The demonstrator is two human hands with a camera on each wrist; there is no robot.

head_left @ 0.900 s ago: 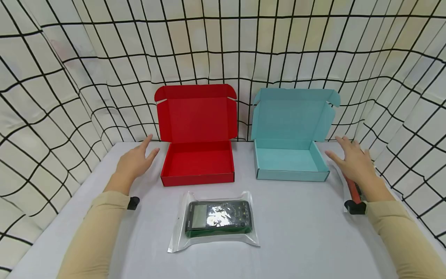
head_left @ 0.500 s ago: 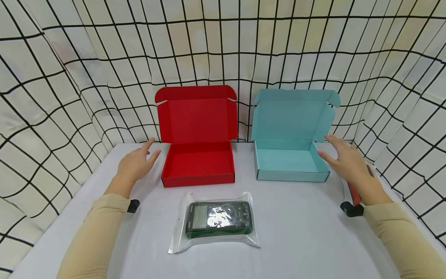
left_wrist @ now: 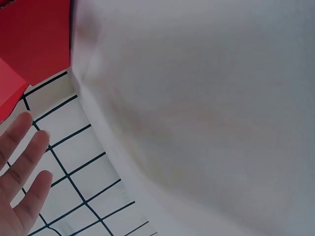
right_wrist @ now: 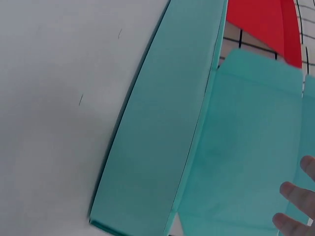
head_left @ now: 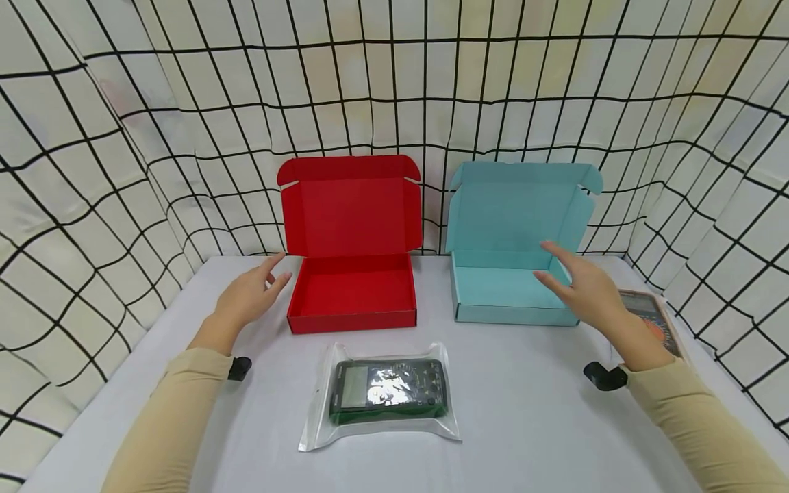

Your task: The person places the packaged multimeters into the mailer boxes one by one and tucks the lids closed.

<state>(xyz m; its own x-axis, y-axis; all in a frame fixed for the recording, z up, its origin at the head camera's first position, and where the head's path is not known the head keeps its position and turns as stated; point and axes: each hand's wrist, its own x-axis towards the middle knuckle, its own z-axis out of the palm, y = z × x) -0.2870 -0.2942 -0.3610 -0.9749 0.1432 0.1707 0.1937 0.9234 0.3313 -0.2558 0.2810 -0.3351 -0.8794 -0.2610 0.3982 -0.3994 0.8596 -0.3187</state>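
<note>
My left hand [head_left: 248,298] hovers beside the left edge of the open red box [head_left: 351,320], fingers extended and holding nothing. In the left wrist view its fingers [left_wrist: 30,157] are spread apart. My right hand [head_left: 590,293] is over the right side of the open light-blue box [head_left: 514,314], with thumb and forefinger pointing inward and nothing held. The right wrist view shows that box's front wall [right_wrist: 152,123] close up and a few fingertips [right_wrist: 295,194]. In front lies a dark multimeter [head_left: 388,390] in a clear plastic bag [head_left: 394,433].
Partly hidden behind my right forearm lies another multimeter [head_left: 644,305] with an orange dial. Both box lids stand raised at the back. White cloth with a black grid [head_left: 394,75] encloses the white table [head_left: 524,411] at the back and sides.
My right hand has moved left, from beside the light-blue box to over its right side, uncovering part of the multimeter at right. My left hand has shifted slightly toward the red box.
</note>
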